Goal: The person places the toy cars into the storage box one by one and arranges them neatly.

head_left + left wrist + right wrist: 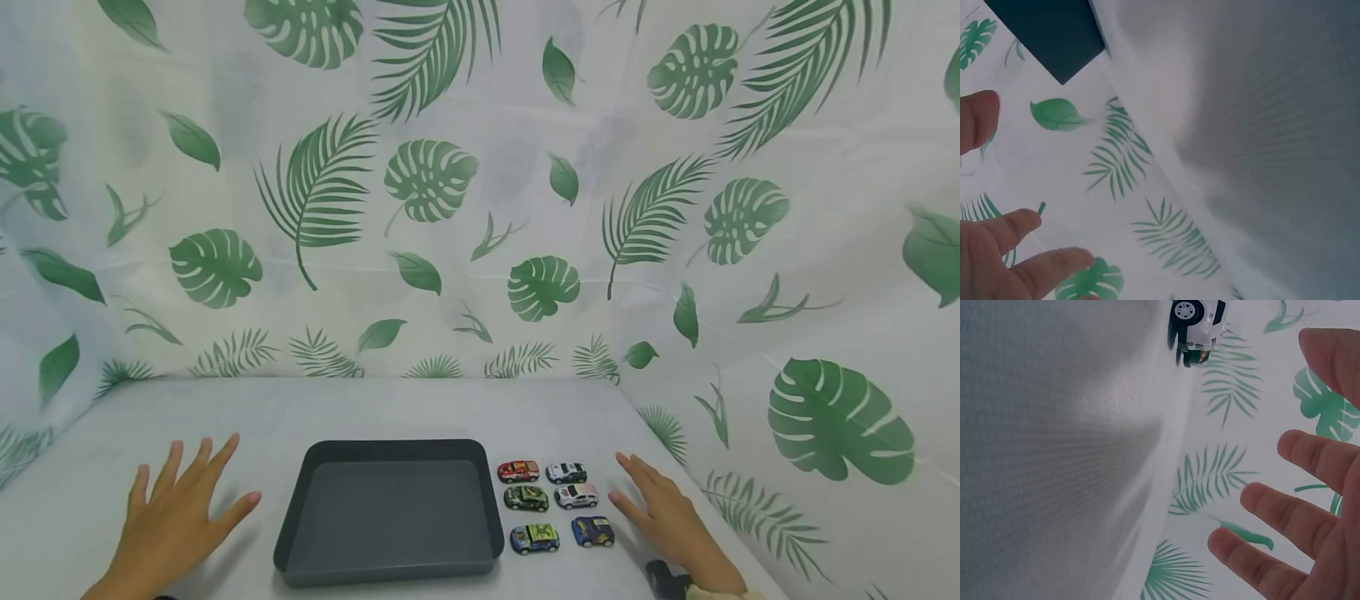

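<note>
My left hand is held with fingers spread, left of a dark grey tray, and holds nothing. In the left wrist view its fingers are apart, with a corner of the tray above. Between the tray and my right hand stand several toy cars: a red one, a black-and-white one, a dark green one, a white one, a blue-and-green one and a blue one. The right hand's fingers are straight, nothing in them; a white car shows in its wrist view.
A white cloth-covered table carries the tray and cars. Behind it and along the right side hangs a white curtain with green leaves. A black strap device sits at the right wrist.
</note>
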Demonstrator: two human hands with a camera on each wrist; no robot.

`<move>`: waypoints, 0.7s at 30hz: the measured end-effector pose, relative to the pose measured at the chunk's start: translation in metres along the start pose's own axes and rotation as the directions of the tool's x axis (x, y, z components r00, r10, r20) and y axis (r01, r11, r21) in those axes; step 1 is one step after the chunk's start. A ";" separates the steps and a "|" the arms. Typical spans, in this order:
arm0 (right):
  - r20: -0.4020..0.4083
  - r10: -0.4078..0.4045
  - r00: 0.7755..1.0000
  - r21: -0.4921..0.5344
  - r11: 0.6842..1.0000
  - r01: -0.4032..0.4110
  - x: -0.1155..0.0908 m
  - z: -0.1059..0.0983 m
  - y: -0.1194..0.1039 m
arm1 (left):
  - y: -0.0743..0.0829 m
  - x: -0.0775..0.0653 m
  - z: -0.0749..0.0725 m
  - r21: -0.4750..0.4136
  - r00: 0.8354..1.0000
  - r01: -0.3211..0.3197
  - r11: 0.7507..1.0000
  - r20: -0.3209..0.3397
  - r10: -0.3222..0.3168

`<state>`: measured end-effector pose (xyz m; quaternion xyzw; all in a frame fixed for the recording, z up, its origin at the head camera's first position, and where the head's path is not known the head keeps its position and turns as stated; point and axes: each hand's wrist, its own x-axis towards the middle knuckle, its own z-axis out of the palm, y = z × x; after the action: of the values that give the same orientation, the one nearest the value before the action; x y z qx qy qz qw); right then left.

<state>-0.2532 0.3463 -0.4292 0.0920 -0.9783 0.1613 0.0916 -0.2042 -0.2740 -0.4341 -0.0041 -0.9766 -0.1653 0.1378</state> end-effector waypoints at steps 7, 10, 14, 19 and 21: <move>0.006 -0.057 0.998 0.055 0.997 0.057 0.010 0.001 -0.004 | -0.008 -0.001 0.001 -0.018 0.997 -0.075 0.997 0.026 0.075; 0.015 -0.083 0.996 0.101 0.992 0.082 0.013 0.000 -0.005 | -0.013 -0.001 0.001 -0.058 0.990 -0.121 0.991 0.061 0.125; 0.036 -0.070 0.997 0.150 0.987 0.064 0.015 -0.003 -0.006 | -0.018 0.000 0.002 -0.175 0.973 -0.184 0.967 0.110 0.205; 0.064 -0.081 0.995 0.204 0.977 0.066 0.017 -0.004 -0.003 | -0.020 0.008 0.002 -0.312 0.947 -0.191 0.931 0.193 0.259; 0.075 -0.101 0.992 0.235 0.969 0.081 0.018 -0.004 -0.002 | -0.021 0.012 0.002 -0.343 0.941 -0.171 0.924 0.221 0.256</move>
<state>-0.2692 0.3432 -0.4212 0.1537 -0.9507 0.2656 0.0450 -0.2175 -0.2937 -0.4393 -0.1551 -0.9401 -0.3026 0.0227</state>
